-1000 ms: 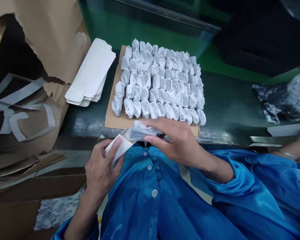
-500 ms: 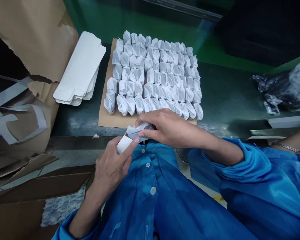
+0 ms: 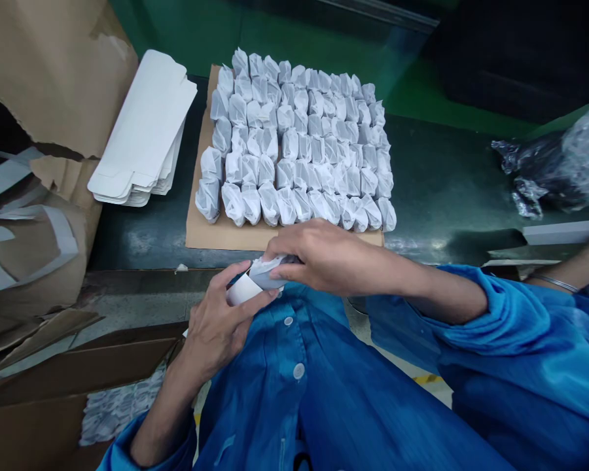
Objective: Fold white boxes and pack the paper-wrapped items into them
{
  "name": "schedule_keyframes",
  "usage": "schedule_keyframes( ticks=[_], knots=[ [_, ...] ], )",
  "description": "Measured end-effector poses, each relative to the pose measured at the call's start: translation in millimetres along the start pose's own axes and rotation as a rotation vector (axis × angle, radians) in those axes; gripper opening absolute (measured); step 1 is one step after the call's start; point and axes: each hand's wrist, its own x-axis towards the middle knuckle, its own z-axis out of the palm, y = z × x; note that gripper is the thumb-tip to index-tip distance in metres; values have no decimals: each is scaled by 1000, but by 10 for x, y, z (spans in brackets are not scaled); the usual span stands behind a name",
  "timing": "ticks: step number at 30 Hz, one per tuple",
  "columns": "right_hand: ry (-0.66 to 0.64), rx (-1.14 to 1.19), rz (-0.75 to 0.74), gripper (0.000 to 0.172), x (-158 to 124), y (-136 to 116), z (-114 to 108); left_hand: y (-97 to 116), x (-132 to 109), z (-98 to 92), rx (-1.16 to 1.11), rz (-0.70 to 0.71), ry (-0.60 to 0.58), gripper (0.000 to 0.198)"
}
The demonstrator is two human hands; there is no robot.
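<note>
A small white paper box sits in my left hand, its fingers and thumb closed round the sides. At the box's open end, my right hand grips a paper-wrapped item. One end of that item is at the mouth of the box; what is inside the wrap is hidden. Just beyond my hands, rows of similar wrapped items stand close together on a flat cardboard sheet on the dark table.
A stack of flat white box blanks lies left of the cardboard sheet. Brown paper and cardboard scraps are at the far left, above an open carton with more wrapped items. Clear plastic lies right, near a co-worker's arm.
The wrapped item and the box have turned slightly against each other, with the item still at the box's mouth. The whole view has shifted a little, moving the table contents left.
</note>
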Motion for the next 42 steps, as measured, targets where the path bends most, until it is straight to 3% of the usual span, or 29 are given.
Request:
schedule_keyframes(
  ticks=[3, 8, 12, 15, 19, 25, 30, 32, 34, 36, 38, 40, 42],
  knots=[
    [-42, -9, -29, 17, -62, -5, 67, 36, 4, 13, -3, 21, -14, 47],
    [-26, 34, 66, 19, -18, 9, 124, 66, 49, 26, 91, 67, 4, 56],
    [-145, 171, 66, 19, 9, 86, 37, 80, 65, 19, 87, 156, 64, 61],
    [-182, 143, 12, 14, -46, 113, -25, 124, 55, 35, 68, 172, 67, 62],
    [-100, 54, 3, 19, -153, 37, 1, 191, 23, 96, 93, 107, 111, 63],
    [26, 25, -3, 24, -365, -68, 48, 281, 24, 82, 126, 117, 278, 65],
    [-74, -174, -102, 34, -527, -123, 55, 386, 9, 38, 184, 220, 274, 64],
    [-71, -150, -144, 31, -518, -130, 116, 400, -5, 51, 176, 226, 278, 59],
    [55, 13, -107, 25, -469, -118, 229, 385, -8, 58, 173, 218, 291, 59],
    [269, 189, -12, 29, -408, -98, 359, 348, 1, 51, 170, 196, 306, 68],
    [425, 224, 33, 29, -364, -91, 452, 304, 16, 37, 165, 177, 308, 73],
    [397, 146, -7, 25, -355, -110, 463, 263, 25, 33, 149, 168, 313, 70],
    [221, 80, -36, 23, -380, -143, 401, 228, 20, 50, 124, 170, 296, 67]
  ],
)
